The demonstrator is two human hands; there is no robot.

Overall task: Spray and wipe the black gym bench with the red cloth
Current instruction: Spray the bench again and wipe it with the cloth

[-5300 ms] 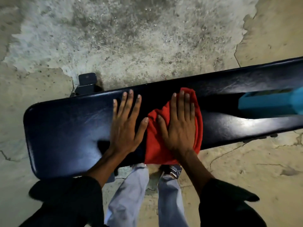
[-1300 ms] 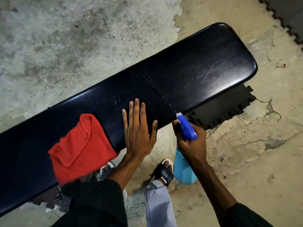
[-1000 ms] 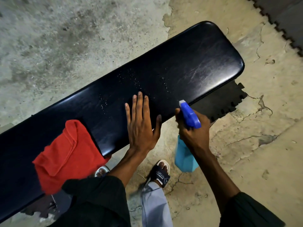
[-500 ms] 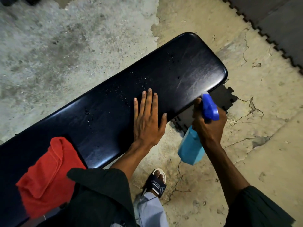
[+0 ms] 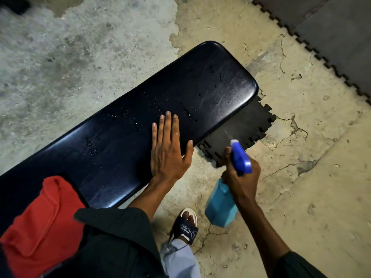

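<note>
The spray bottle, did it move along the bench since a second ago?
Yes. The spray bottle in the right hand has moved toward the rounded end of the bench, away from the red cloth.

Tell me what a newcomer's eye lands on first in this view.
The glossy black padded gym bench runs diagonally across the cracked concrete floor, its top beaded with spray droplets. The right hand grips a light blue plastic spray bottle with a darker blue trigger head just off the near edge, while the left hand rests flat on the pad. A crumpled red cloth lies at lower left.
</note>
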